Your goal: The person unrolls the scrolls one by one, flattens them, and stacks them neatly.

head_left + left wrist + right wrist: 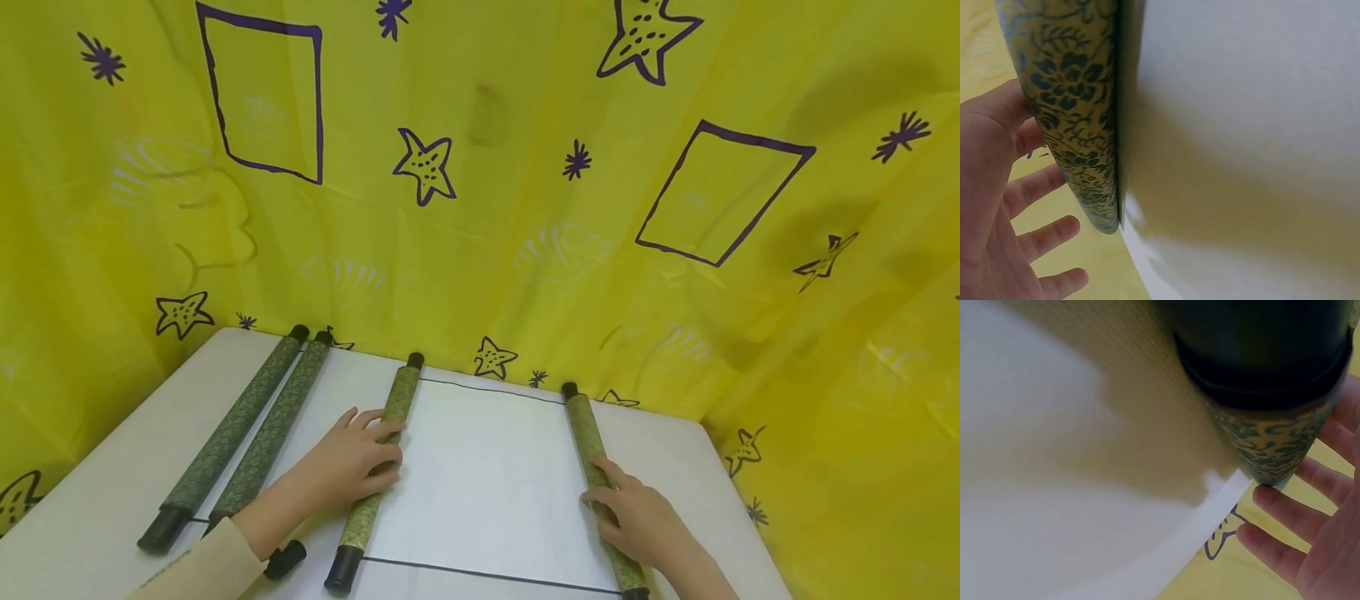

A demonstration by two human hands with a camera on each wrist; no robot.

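Two slim rollers covered in gold-green floral brocade, with black end caps, lie apart on a white table. A white panel (pixel 487 483) spans the space between them, with a thin dark line along its far and near edges. On the left roller (pixel 365 508) rests my left hand (pixel 363 457), its fingers laid over the brocade. In the left wrist view, several of that hand's fingers (pixel 1044 237) are spread beside the roller. My right hand (pixel 637 517) touches the right roller (pixel 585 425) from its outer side, its fingers (pixel 1297 515) fairly straight in the right wrist view.
Left of my left arm lie two dark green brocade rollers (pixel 236 421), side by side, with black caps. A black knob (pixel 285 560) pokes out by my left sleeve (pixel 206 567). A yellow curtain (pixel 480 250) with purple stars and squares hangs around the table's far edge and sides.
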